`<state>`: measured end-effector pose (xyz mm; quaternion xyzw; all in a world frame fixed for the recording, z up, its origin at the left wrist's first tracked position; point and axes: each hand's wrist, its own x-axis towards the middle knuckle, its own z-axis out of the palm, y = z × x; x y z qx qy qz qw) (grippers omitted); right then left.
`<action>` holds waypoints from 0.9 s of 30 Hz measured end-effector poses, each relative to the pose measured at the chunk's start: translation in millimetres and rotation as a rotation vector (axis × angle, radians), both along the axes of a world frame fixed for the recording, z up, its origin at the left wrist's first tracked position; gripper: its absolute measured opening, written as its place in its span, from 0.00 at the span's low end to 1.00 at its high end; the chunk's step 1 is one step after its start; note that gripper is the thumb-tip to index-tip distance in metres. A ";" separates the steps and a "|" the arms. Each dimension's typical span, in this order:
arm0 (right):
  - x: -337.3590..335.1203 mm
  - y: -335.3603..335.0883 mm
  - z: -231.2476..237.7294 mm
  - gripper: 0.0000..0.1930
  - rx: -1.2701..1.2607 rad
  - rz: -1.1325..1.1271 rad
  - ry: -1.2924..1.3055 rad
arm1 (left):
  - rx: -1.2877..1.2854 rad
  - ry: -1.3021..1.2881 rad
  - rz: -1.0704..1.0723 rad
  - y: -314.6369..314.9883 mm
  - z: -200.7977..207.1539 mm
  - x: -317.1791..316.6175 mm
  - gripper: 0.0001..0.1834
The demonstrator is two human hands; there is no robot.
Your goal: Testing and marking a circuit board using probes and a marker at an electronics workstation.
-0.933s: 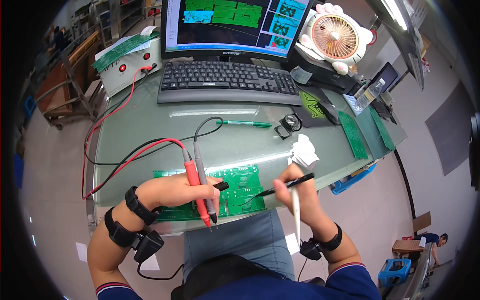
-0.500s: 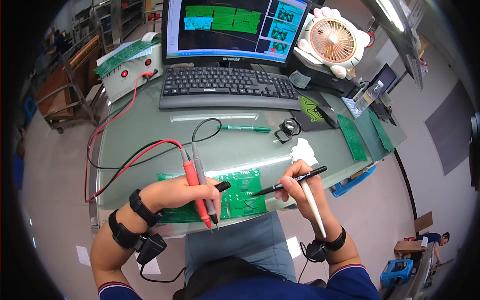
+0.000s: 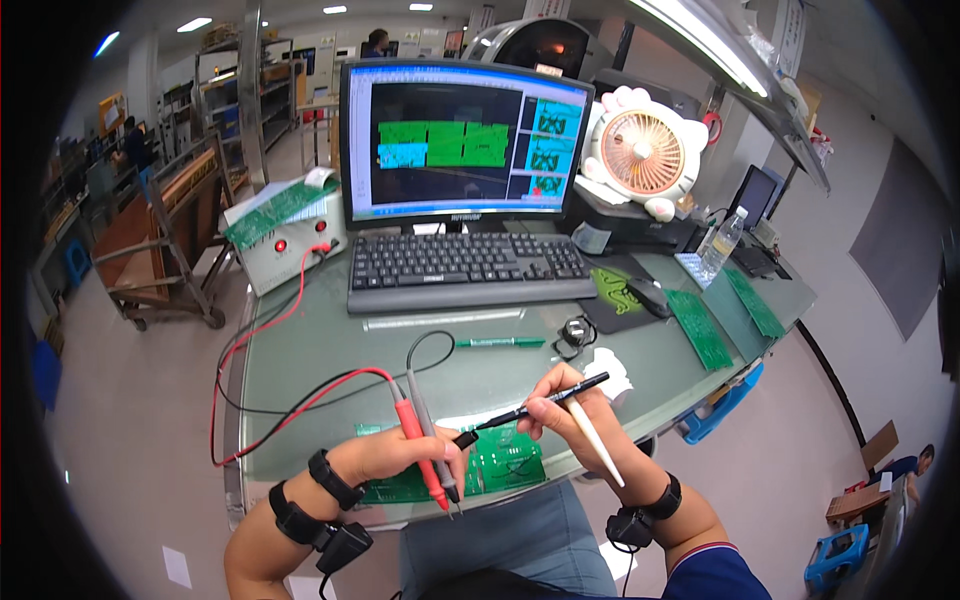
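Note:
My left hand (image 3: 395, 452) is closed round a pair of test probes, one red (image 3: 418, 432) and one grey (image 3: 418, 398), their metal tips pointing down. A black pen cap (image 3: 466, 439) also sticks out of its fingers. In my right hand (image 3: 562, 408) are a black marker pen (image 3: 592, 383) and a slim white stick-like tool (image 3: 597, 447), which slants down toward the wrist. The marker's tip meets the cap; whether it is inside, I cannot tell. Beneath both hands a green circuit board (image 3: 515, 464) lies at the table's near edge, partly covered by the left hand.
On the glass-topped table (image 3: 310, 350) lie a green marker (image 3: 500, 343), a black loupe (image 3: 575, 337) and crumpled white tissue (image 3: 606, 374). Behind are a keyboard (image 3: 470, 268), monitor (image 3: 450, 190), fan (image 3: 643, 150) and tester box (image 3: 290, 245). Probe cables (image 3: 300, 408) loop at left; more boards (image 3: 698, 328) lie right.
The view has tilted up, showing more of the room. My right hand has brought the marker's tip from over the circuit board leftward to the cap in my left hand.

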<state>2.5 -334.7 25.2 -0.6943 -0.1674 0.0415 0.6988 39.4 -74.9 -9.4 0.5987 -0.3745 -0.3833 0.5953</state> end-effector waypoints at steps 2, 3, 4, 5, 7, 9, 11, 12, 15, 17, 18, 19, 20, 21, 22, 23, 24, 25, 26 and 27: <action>0.7 -0.6 1.8 0.10 -0.039 -0.001 -0.010 | -0.028 -0.021 0.005 -0.2 -2.3 2.1 0.24; 1.6 -0.3 2.0 0.10 -0.033 0.010 0.005 | -0.058 -0.022 0.008 0.0 -2.4 3.3 0.25; 1.3 -0.4 1.4 0.10 -0.034 0.010 0.008 | -0.056 -0.032 0.008 0.0 -2.9 3.0 0.25; 1.6 -0.6 1.2 0.11 -0.034 0.009 0.013 | -0.043 -0.020 0.019 -0.2 -3.7 2.6 0.26; 2.8 0.1 2.9 0.11 -0.054 0.012 0.001 | -0.017 0.008 0.038 -1.7 -3.8 2.8 0.28; 4.8 0.5 4.6 0.11 -0.073 0.003 -0.004 | -0.005 -0.025 0.029 -2.6 -0.4 3.0 0.29; 8.4 -3.6 8.2 0.12 -0.110 0.010 0.007 | 0.001 -0.062 -0.017 -5.8 4.7 4.6 0.29; 10.1 -1.0 7.8 0.10 -0.063 0.030 0.021 | 0.017 -0.022 0.015 -1.9 6.0 1.4 0.29; 19.9 2.5 -2.6 0.10 -0.118 0.105 -0.036 | 0.029 -0.028 0.033 5.0 -5.7 4.3 0.31; 18.0 11.3 -5.5 0.12 -0.147 0.127 -0.063 | 0.042 -0.002 -0.013 10.0 -9.5 7.3 0.26; 14.5 14.4 -4.0 0.12 -0.165 0.131 -0.035 | 0.046 -0.023 -0.014 9.9 -10.7 7.5 0.27; 13.7 15.8 -5.1 0.12 -0.174 0.148 -0.003 | 0.055 -0.039 -0.003 8.5 -8.2 6.8 0.27; 15.2 15.6 -10.5 0.12 -0.171 0.128 -0.006 | 0.059 -0.044 -0.023 4.7 -2.0 6.3 0.27; 17.4 14.8 -18.2 0.12 -0.094 0.145 -0.007 | 0.045 -0.077 0.023 0.5 4.8 4.8 0.27; 17.4 17.1 -23.5 0.12 -0.015 0.169 -0.007 | 0.032 -0.107 0.074 -1.8 9.0 2.6 0.27; 14.6 22.2 -27.8 0.12 0.020 0.178 0.036 | 0.037 -0.109 0.064 -2.5 10.6 0.9 0.27; 14.5 26.6 -31.0 0.12 0.007 0.165 0.045 | 0.065 -0.116 0.112 -2.7 11.0 -1.1 0.28; 13.9 30.7 -32.8 0.12 -0.007 0.156 0.056 | 0.094 -0.121 0.162 -2.6 10.8 -3.6 0.28; 14.4 32.1 -31.4 0.14 0.009 0.171 0.076 | 0.099 -0.118 0.158 -3.2 10.1 -4.5 0.28; 19.0 31.4 -30.4 0.14 0.016 0.169 0.079 | 0.070 -0.125 0.177 -4.0 8.3 -4.7 0.28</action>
